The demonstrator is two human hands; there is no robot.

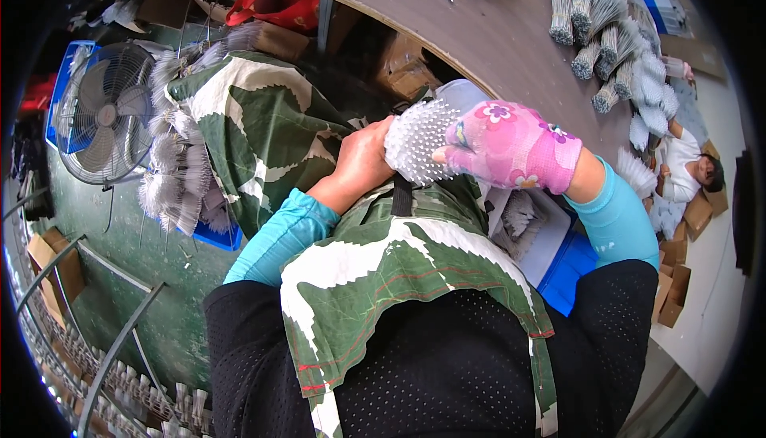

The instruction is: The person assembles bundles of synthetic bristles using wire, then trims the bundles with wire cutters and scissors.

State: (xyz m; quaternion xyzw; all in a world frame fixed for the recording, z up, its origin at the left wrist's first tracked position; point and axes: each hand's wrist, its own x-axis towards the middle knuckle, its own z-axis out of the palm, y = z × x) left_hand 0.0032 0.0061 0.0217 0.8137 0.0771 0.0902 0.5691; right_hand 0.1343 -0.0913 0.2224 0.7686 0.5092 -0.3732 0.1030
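The 2 hands meet over the lap, forearms angled inward. The left hand (363, 153), bare, curls around the white bundle (413, 149); the right hand (507, 144), pink-gloved, grips its other side, thumb on the dotted face.

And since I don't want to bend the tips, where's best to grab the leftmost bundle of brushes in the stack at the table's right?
Likely around the grey stems near the closer end, coming from the left: the bundle of brushes lies with that tightly gathered end toward you, pale tips farther away, and another bundle crowds its right.
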